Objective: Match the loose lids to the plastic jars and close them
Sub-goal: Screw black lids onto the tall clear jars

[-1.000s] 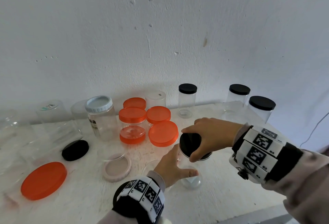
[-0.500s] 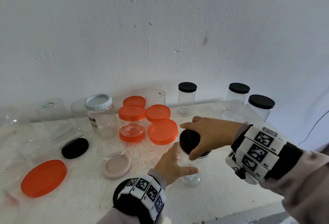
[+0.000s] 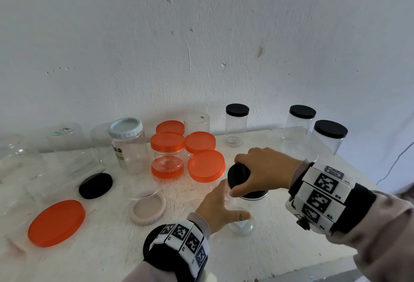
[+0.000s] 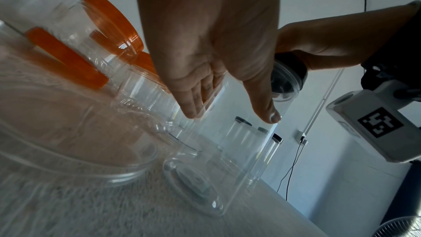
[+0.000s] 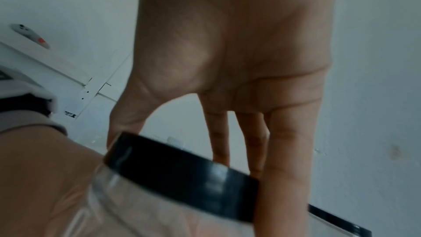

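Comparing with a second before, the right hand (image 3: 262, 170) had turned a little on the black lid (image 3: 238, 173), its grip curled around the rim, while the left hand (image 3: 220, 209) clasped the clear jar (image 4: 230, 150) under this lid on the surface (image 3: 280, 243), so closing seemed nearly finished.
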A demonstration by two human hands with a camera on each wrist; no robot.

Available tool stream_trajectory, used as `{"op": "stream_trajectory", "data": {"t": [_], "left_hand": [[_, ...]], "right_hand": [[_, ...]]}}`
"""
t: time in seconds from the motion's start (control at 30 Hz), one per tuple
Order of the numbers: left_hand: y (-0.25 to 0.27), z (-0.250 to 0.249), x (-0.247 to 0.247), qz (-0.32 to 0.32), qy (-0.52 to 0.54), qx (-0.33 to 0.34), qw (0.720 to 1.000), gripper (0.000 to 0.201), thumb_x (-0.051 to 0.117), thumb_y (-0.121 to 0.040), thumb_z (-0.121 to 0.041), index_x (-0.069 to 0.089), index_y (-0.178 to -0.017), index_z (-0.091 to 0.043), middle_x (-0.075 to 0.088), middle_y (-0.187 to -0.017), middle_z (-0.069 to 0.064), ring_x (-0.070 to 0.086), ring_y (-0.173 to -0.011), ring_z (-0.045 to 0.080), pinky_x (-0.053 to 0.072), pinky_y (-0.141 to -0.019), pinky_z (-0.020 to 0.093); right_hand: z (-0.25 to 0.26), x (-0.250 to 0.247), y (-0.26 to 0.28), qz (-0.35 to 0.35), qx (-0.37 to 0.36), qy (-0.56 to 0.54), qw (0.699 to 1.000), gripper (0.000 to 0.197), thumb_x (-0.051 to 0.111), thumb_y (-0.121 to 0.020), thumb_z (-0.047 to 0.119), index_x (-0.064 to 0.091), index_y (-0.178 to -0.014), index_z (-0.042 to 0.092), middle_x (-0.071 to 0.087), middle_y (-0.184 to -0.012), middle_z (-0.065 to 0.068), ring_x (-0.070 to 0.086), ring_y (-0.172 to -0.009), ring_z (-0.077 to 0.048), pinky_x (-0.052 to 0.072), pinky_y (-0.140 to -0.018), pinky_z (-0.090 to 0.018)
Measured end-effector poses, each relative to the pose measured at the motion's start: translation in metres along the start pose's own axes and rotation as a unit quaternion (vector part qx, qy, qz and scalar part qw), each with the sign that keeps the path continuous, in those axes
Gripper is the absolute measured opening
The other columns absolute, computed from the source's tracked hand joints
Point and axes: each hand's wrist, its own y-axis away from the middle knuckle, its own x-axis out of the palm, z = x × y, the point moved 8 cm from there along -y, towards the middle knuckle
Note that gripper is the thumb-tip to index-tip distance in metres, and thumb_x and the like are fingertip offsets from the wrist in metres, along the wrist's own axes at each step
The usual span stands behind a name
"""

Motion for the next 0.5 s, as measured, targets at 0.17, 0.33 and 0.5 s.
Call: {"op": "stream_trajectory", "data": {"t": [0.17,0.33,0.5], "left_hand": [[0.0007,0.0005,-0.0013,0.006,0.003,-0.007,1.0,0.089,0.08,-0.071,-0.039,0.027,-0.142,-0.029,0.042,-0.139,-0.01,0.041,-0.127,0.015,0.037,-0.109,0.037],[0.0003,0.0,-0.0014,0.009,0.003,-0.007,1.0,0.089,0.08,-0.072,-0.038,0.027,-0.142,-0.027,0.042,-0.141,-0.006,0.039,-0.128,0.015,0.036,-0.109,0.035],[0.0007,-0.0005,-0.0018,0.006,0.013,-0.002,1.0,0.087,0.08,-0.072,-0.036,0.028,-0.141,-0.028,0.042,-0.134,-0.013,0.039,-0.123,0.007,0.034,-0.106,0.025]], "right_hand": [[-0.0011,0.0025,0.0005,0.1,-0.001,-0.004,0.995,0.087,0.071,-0.064,0.067,0.035,-0.137,0.037,0.044,-0.113,0.008,0.05,-0.102,-0.016,0.049,-0.084,-0.031],[-0.0004,0.0015,-0.0011,0.089,-0.03,-0.015,0.995,0.078,0.076,-0.064,0.059,0.04,-0.131,0.042,0.044,-0.106,0.01,0.049,-0.1,-0.015,0.044,-0.073,-0.026],[-0.0018,0.0026,-0.0028,0.095,-0.053,-0.022,0.994,0.079,0.078,-0.065,0.054,0.04,-0.133,0.042,0.044,-0.106,0.011,0.049,-0.105,-0.015,0.044,-0.076,-0.026]]}}
